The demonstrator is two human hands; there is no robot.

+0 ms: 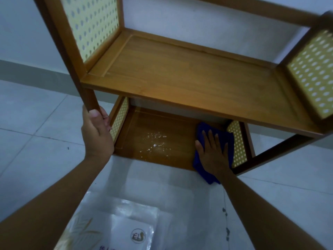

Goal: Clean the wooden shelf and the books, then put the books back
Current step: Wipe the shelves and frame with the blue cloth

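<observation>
Dim, bluish light; soft overall focus; wide-angle bending at frame edges; faint glare on the wet lower shelf [153, 141] board.

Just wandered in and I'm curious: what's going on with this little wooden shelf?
A person is cleaning the wooden shelf. The left hand grips its front left post, apparently to steady it. The right hand presses a blue cloth flat on the right end of the bottom board. White specks in the middle of that board are not yet wiped. What look like plastic-wrapped books lie on the floor in front.
</observation>
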